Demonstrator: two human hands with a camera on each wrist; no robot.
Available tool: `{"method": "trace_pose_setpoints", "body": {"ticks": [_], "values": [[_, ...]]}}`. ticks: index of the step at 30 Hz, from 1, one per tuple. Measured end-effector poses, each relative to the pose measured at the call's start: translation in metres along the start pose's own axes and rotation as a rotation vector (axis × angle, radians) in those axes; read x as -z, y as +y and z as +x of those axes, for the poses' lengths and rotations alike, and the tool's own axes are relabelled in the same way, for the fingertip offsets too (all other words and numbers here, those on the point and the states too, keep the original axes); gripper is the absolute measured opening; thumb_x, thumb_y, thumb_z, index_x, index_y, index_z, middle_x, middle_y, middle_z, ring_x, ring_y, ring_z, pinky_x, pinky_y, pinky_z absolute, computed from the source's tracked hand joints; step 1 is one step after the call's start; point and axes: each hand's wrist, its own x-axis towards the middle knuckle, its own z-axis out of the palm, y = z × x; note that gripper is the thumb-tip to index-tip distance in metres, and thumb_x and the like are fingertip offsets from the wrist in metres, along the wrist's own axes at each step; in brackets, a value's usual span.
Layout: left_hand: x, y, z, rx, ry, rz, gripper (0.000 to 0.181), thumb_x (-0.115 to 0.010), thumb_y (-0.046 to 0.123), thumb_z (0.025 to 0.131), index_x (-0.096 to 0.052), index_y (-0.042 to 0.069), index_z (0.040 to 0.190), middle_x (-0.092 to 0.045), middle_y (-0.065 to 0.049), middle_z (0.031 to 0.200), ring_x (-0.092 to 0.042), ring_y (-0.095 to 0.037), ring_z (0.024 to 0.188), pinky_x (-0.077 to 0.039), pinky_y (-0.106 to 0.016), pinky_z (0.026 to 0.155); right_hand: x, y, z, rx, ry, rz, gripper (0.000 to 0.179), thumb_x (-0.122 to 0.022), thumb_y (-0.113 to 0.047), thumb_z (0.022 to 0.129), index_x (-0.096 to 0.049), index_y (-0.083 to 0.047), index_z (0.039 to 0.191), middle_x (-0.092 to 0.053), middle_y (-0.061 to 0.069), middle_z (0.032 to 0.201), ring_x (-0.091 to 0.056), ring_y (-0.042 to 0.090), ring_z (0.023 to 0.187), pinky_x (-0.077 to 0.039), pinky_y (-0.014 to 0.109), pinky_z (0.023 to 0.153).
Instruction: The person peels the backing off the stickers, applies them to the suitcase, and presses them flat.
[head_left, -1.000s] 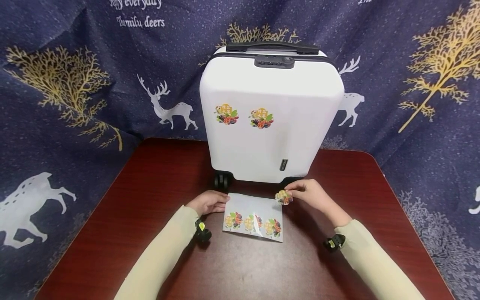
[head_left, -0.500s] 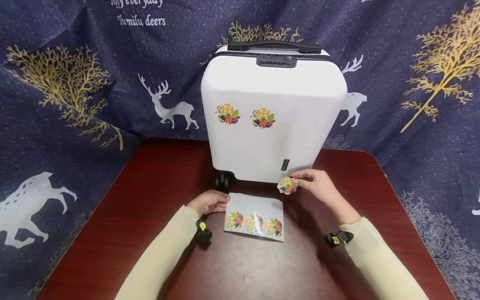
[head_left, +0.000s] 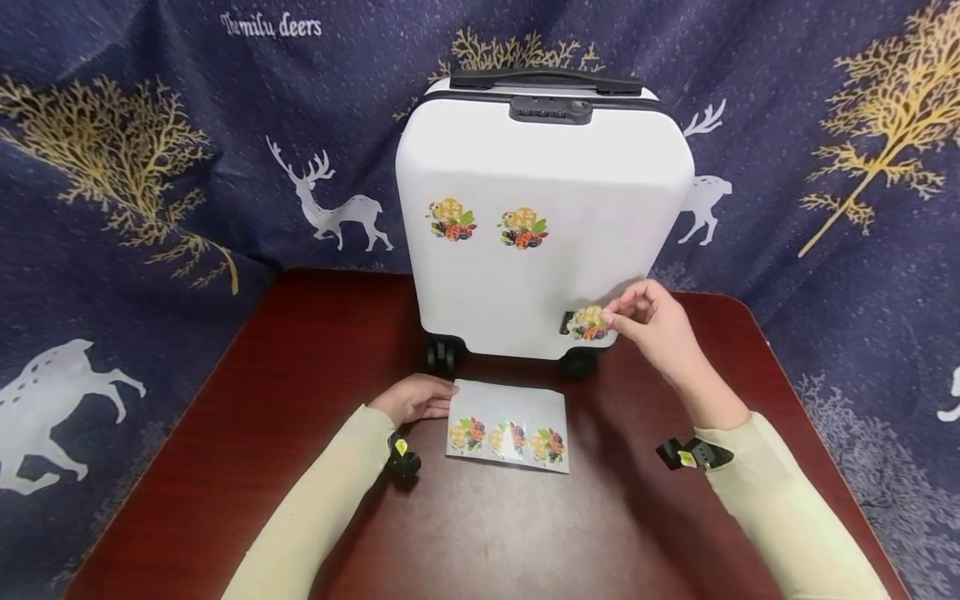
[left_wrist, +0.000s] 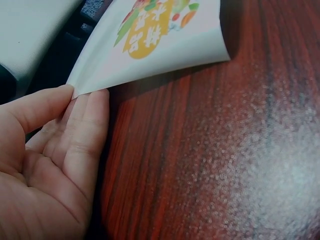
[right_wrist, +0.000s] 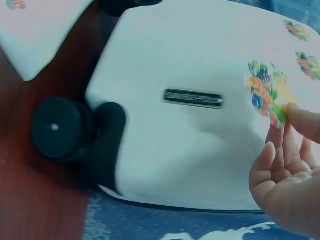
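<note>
My right hand (head_left: pixel 652 325) pinches a fruit sticker (head_left: pixel 589 323) by its edge, in front of the lower right of a white suitcase (head_left: pixel 510 292). In the right wrist view the sticker (right_wrist: pixel 265 92) is between thumb and fingers, beside the dark name plate (right_wrist: pixel 194 98); whether it touches the case I cannot tell. Two like stickers (head_left: pixel 452 221) are on the suitcase front. With thumb and fingers my left hand (head_left: pixel 416 398) holds the left corner of a white sticker sheet (head_left: pixel 510 400), which bears a bottom row of stickers. The left wrist view shows that sheet (left_wrist: pixel 170 65) lifted at this corner.
The suitcase stands on a reddish-brown table (head_left: pixel 337 333), its black wheels (head_left: pixel 442 354) at the bottom and a black handle (head_left: pixel 547 79) on top. Behind hangs a dark blue cloth (head_left: pixel 225 167) with white deer and golden trees.
My right hand has risen with the sticker from beside the sheet's upper right corner to in front of the suitcase's lower right. The left hand stays at the sheet. The view has tilted slightly.
</note>
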Motion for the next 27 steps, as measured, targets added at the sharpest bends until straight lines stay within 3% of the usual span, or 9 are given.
{"method": "trace_pose_setpoints", "body": {"ticks": [9, 16, 22, 27], "values": [[0.001, 0.002, -0.001, 0.002, -0.004, -0.003, 0.033, -0.059, 0.004, 0.102, -0.055, -0.01, 0.131, -0.071, -0.002, 0.086, -0.069, -0.01, 0.08, -0.065, -0.03, 0.09, 0.004, -0.033, 0.012, 0.061, 0.187, -0.014, 0.032, -0.071, 0.006, 0.091, -0.05, -0.017, 0.091, -0.067, -0.028, 0.075, -0.062, -0.007, 0.071, -0.048, 0.008, 0.062], [0.002, 0.001, 0.0, 0.007, 0.003, -0.002, 0.033, -0.059, 0.004, 0.102, -0.056, -0.01, 0.132, -0.072, -0.002, 0.086, -0.07, -0.01, 0.079, -0.065, -0.03, 0.088, 0.004, -0.046, 0.018, 0.084, 0.257, 0.08, 0.035, -0.072, 0.008, 0.089, -0.052, -0.02, 0.082, -0.071, -0.023, 0.071, -0.064, -0.005, 0.063, -0.049, 0.008, 0.058], [0.002, 0.001, -0.001, 0.006, -0.001, -0.006, 0.032, -0.059, 0.005, 0.102, -0.057, -0.01, 0.131, -0.072, -0.002, 0.087, -0.07, -0.01, 0.08, -0.065, -0.03, 0.088, 0.006, -0.055, 0.02, 0.075, 0.316, 0.065, 0.034, -0.074, 0.006, 0.088, -0.052, -0.019, 0.08, -0.071, -0.024, 0.069, -0.064, -0.007, 0.063, -0.042, 0.01, 0.053], [0.002, 0.001, 0.0, 0.007, -0.003, -0.006, 0.032, -0.06, 0.005, 0.102, -0.057, -0.009, 0.131, -0.072, -0.003, 0.087, -0.07, -0.01, 0.079, -0.065, -0.029, 0.087, 0.007, -0.058, 0.026, 0.073, 0.328, 0.029, 0.033, -0.077, 0.002, 0.087, -0.052, -0.018, 0.079, -0.071, -0.026, 0.069, -0.067, -0.009, 0.067, -0.044, 0.01, 0.055]]}}
